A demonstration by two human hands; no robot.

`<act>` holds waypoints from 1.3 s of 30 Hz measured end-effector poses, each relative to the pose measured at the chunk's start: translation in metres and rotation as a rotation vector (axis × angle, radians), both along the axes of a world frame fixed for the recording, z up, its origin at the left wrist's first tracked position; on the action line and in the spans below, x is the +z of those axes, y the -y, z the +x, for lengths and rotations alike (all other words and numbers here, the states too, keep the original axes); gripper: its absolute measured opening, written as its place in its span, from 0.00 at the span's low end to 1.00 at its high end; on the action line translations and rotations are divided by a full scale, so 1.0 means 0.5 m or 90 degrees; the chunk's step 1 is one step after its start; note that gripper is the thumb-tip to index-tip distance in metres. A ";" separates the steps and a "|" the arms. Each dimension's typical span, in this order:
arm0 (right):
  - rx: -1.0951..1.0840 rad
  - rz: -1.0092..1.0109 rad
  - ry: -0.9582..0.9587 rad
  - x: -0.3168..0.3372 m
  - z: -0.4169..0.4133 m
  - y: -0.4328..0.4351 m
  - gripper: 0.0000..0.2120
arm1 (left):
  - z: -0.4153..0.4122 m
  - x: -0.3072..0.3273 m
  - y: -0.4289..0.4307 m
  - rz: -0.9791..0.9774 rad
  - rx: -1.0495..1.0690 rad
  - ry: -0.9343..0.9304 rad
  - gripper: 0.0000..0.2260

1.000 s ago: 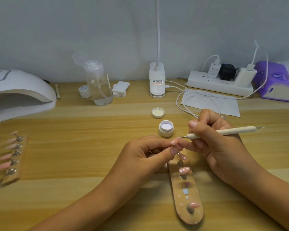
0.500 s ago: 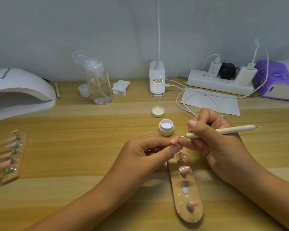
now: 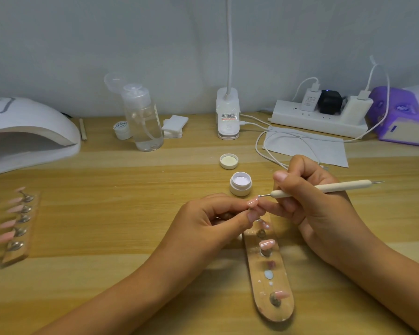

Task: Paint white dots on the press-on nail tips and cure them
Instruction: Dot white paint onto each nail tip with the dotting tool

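My left hand (image 3: 213,218) pinches a pink nail tip (image 3: 252,202) between thumb and fingers, just above the top end of a wooden holder strip (image 3: 269,269). My right hand (image 3: 310,201) grips a cream dotting pen (image 3: 324,188); its metal tip touches the held nail tip. Other pink tips (image 3: 266,244) stand on the strip, some with white dots. An open jar of white gel (image 3: 240,183) sits just behind my hands, its lid (image 3: 228,161) further back. A white curing lamp (image 3: 27,131) stands at the far left.
A second wooden strip (image 3: 17,226) with several pink tips lies at the left. At the back stand a clear pump bottle (image 3: 143,122), a small closed jar (image 3: 122,129), cotton pads (image 3: 174,125), a desk lamp base (image 3: 228,117), a power strip (image 3: 319,117) with cables, and a purple box (image 3: 402,117).
Almost nothing: both hands stay together over the strip, and the pen tip stays at the held nail tip.
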State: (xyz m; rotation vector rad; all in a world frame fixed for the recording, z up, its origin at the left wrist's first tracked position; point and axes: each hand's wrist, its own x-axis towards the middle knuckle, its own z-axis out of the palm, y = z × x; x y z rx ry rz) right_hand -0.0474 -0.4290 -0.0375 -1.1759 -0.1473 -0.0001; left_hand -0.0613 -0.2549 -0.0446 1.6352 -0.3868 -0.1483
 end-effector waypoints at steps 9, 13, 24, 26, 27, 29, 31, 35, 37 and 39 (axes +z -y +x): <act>0.008 -0.021 0.010 -0.004 0.002 0.002 0.13 | 0.000 0.002 0.000 -0.003 -0.011 -0.004 0.10; 0.011 -0.028 0.015 -0.004 0.001 0.004 0.13 | 0.000 0.003 -0.001 -0.002 -0.011 0.000 0.10; 0.001 0.008 0.003 0.006 -0.003 -0.003 0.13 | 0.001 0.000 -0.002 -0.003 -0.018 -0.002 0.10; 0.003 0.008 0.005 0.007 -0.003 -0.004 0.12 | 0.001 0.000 -0.003 0.000 -0.022 -0.002 0.10; 0.004 0.007 0.005 0.008 -0.003 -0.004 0.12 | 0.000 0.001 -0.004 0.002 -0.024 -0.001 0.09; 0.005 0.006 0.006 0.009 -0.003 -0.004 0.12 | 0.000 0.002 -0.004 0.005 -0.023 0.002 0.09; 0.008 0.004 0.009 0.011 -0.004 -0.003 0.12 | 0.001 0.002 -0.004 0.007 -0.024 0.003 0.09; 0.008 0.003 0.014 0.007 -0.003 0.000 0.12 | 0.001 0.002 -0.004 0.009 -0.029 0.003 0.09; 0.009 -0.007 0.017 0.005 -0.003 0.001 0.12 | 0.001 0.002 -0.004 0.008 -0.028 0.002 0.09; 0.016 -0.026 0.029 0.004 -0.004 0.001 0.12 | 0.000 0.003 -0.003 0.006 -0.033 -0.001 0.09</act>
